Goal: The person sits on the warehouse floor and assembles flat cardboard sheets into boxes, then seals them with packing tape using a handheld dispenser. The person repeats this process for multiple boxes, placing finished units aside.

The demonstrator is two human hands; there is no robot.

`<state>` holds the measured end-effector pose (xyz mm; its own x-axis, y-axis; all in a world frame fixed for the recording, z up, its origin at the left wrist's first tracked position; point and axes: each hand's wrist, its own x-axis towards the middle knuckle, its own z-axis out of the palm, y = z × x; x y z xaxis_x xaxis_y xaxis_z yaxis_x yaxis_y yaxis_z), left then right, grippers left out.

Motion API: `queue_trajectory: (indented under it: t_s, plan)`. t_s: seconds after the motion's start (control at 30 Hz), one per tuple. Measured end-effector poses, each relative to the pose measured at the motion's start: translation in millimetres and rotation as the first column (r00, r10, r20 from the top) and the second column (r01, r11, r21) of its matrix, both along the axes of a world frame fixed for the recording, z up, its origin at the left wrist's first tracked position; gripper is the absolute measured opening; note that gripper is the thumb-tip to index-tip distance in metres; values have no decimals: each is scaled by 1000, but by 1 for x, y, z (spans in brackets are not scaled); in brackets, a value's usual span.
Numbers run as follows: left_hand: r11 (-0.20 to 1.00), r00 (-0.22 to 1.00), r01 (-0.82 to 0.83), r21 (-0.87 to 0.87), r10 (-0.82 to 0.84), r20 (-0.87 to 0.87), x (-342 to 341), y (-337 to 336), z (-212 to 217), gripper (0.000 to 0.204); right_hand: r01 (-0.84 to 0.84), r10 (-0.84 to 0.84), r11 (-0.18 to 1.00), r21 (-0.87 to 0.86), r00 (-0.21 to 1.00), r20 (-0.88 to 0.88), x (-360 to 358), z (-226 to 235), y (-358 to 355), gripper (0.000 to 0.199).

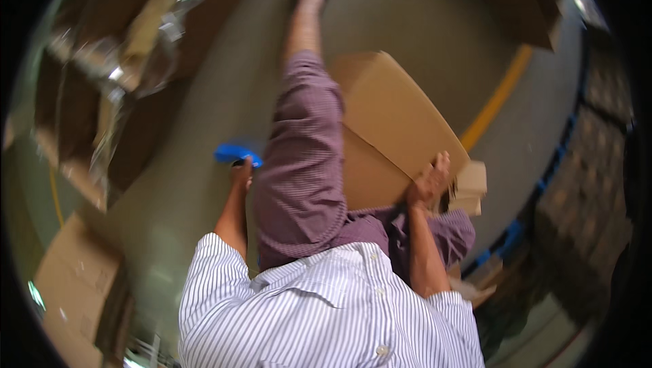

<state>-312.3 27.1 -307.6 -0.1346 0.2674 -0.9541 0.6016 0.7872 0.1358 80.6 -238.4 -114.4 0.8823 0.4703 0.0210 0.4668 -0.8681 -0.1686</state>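
- Carton [397, 106]: large, brown, on the floor [224, 89] just right of the outstretched leg [302, 164], which hides part of its left side. We see a seam [375, 145] running slantwise across it.
- Right hand [428, 183]: laid on the carton's near right part, fingers extended, gripping nothing that we can see.
- Left hand [242, 172]: out on the left of the leg, fingers seemingly curled round a blue tool [234, 153]. Blurred; we take it for a tape dispenser, but cannot be sure.
- Beside the right hand, a stack of small cardboard pieces [470, 188]. Far left, plastic-wrapped boxes [64, 99]; a yellow line [499, 99] on the floor to the right.
- Step in hand, by our reading: steadying the carton, probably to tape the seam.
- Next move, we judge: bring the blue tool rightward past the leg to the seam, right hand keeping the cardboard flat.
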Motion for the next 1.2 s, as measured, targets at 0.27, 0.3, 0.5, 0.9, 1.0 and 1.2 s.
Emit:
queue_trajectory:
  t_s: [0.27,0.3,0.5,0.9,1.0,1.2]
  plan:
    - [938,932,-344,-49,348,104,5,14,-21,52,416,-431,902,119,885,174,0,-35,-28,50]
    - [916,909,-396,-59,401,117,4,16,-22,53,430,-452,891,148,872,188,1,-34,-26,51]
    - [824,805,-563,-61,564,185,18,52,29,65,724,-693,671,159,689,-214,-11,-19,-54,54]
    - [758,535,-340,556,-330,778,148,178,296,66,717,-320,474,511,681,-659,-21,-35,-88,55]
    - [817,69,-7,576,-575,815,198,155,329,47,740,-209,359,568,657,-724,-19,-31,-83,57]
    - [546,19,656,522,-703,711,342,-24,327,49,695,-251,358,624,715,-652,-9,-75,-81,61]
